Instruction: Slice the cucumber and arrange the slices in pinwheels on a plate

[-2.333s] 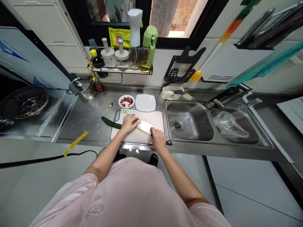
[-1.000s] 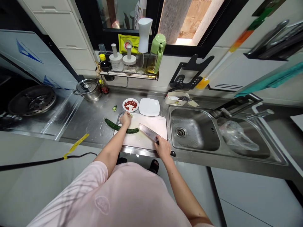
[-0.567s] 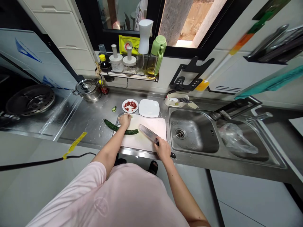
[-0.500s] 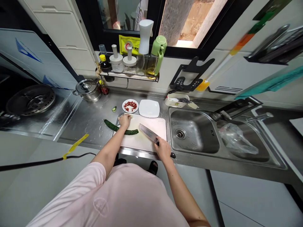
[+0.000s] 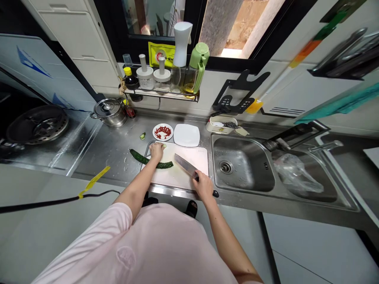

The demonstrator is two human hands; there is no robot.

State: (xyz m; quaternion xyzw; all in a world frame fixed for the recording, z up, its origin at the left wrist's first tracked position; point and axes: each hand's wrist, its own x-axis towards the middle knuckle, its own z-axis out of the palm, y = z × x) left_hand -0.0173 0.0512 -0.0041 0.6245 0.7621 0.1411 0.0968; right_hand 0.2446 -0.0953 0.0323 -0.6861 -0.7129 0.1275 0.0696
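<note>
A long dark green cucumber (image 5: pixel 165 165) lies across the left part of the white cutting board (image 5: pixel 180 180), its far end past the board's left edge. Above it, near the board's top left corner, my left hand (image 5: pixel 156 151) is closed on a small pale green piece (image 5: pixel 164 146). My right hand (image 5: pixel 204 185) grips the handle of a knife (image 5: pixel 185 165), whose blade points up and left over the board. Behind the board are a white plate with chopped red pieces (image 5: pixel 162 132) and a bare white square plate (image 5: pixel 186 135).
Small cucumber pieces (image 5: pixel 142 136) lie on the steel counter. A lidded pot (image 5: pixel 109 112) stands at the back left and a wok (image 5: pixel 37 124) farther left. The sink (image 5: pixel 242 165) is on the right. A seasoning rack (image 5: pixel 161 94) hangs behind the plates.
My left hand has shifted very slightly to the right with the small piece. The knife, the cucumber and my right hand are practically where they were.
</note>
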